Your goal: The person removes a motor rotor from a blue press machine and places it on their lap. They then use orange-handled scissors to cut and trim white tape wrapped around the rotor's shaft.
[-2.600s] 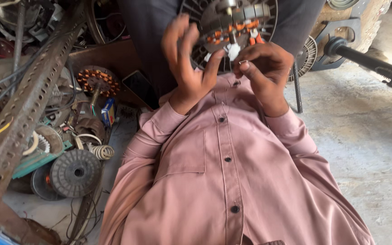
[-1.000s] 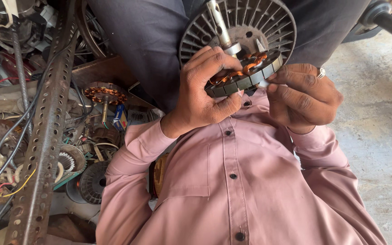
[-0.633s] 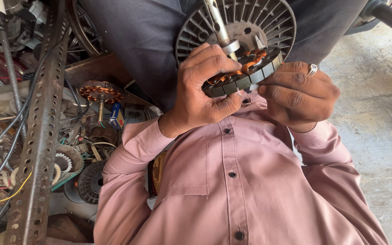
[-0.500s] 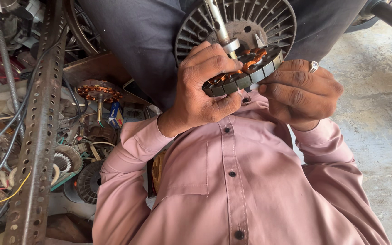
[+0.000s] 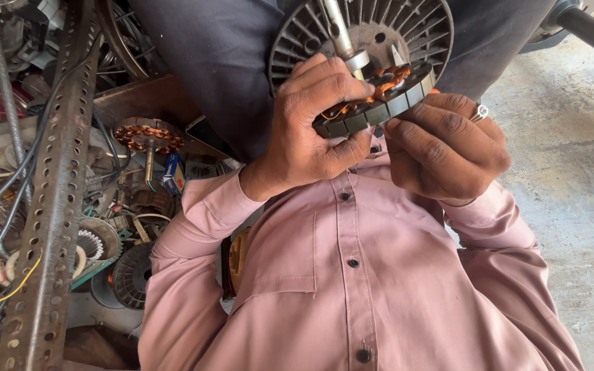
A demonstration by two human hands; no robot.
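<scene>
The left hand (image 5: 311,130) and the right hand (image 5: 445,148) are both gripping the rim of the motor stator (image 5: 372,103), fingers clamped on its edge. The stator is lying against the ribbed fan housing (image 5: 407,34); left of the housing, the perforated metal bar (image 5: 53,206) is crowding the room.

head camera, looking steeply down, close over chest

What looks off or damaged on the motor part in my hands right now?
Nothing on the stator looks plainly broken: its copper windings sit in the ring, gripped by the left hand and right hand against the finned housing. The odd spot is left: loose wires and motor parts lie jumbled.
</scene>
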